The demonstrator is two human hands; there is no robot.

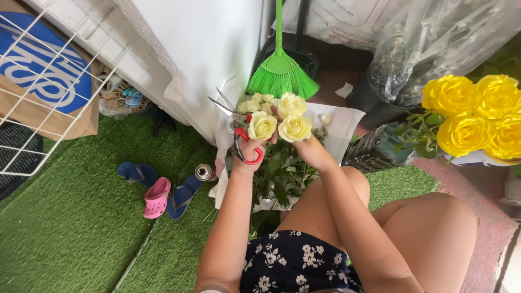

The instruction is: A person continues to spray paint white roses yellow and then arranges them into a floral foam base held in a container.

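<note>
I see my left hand (248,149) gripping red-handled shears (241,135); my right hand (309,147) pinches pale roses (279,120), stems uncut; broom (281,70) at twelve o'clock.

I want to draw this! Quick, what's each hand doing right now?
Left hand: closed on the red-handled scissors, blades open, and touching a pale yellow rose.
Right hand: closed around the rose stems, just under another bloom.

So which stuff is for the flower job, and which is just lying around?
For the flowers:
pale roses
red-handled scissors in the left hand
white wrapping paper
right hand, on the stems

Just lying around:
green broom
sandals
small can
bright yellow roses
</note>
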